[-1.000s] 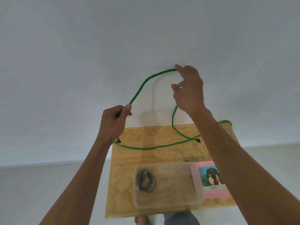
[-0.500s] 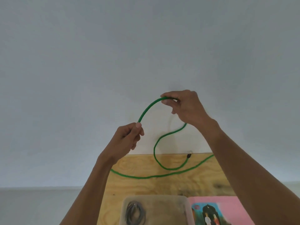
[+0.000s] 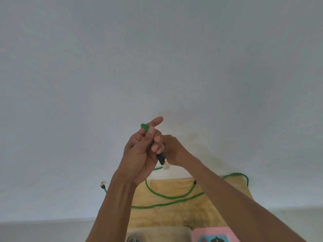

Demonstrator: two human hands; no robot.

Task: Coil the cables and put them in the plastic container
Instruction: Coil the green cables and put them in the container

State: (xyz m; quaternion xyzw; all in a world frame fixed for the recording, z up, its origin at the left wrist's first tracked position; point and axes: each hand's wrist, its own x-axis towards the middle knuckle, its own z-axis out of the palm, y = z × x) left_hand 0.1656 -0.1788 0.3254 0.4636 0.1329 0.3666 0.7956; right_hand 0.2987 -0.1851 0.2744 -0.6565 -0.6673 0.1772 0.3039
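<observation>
Wall behind, desk (image 3: 174,213) low in frame; your left hand (image 3: 139,154) and right hand (image 3: 172,151) pinch the cable (image 3: 166,196) centre frame. Keep loops even, fingers tight.

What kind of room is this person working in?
Probably a plain indoor room, set up as a simple work spot: a bare white wall, a small plywood table pushed against it, and a green cable trailing across the wood.

Two hands, the left hand (image 3: 138,154) in front of the right hand (image 3: 172,150), are meeting above the square wooden table (image 3: 174,213). The long green cable (image 3: 167,197) is lying across the table, and the clear plastic container (image 3: 160,234) is sitting at its near edge, left of the pink picture book (image 3: 213,234).
</observation>
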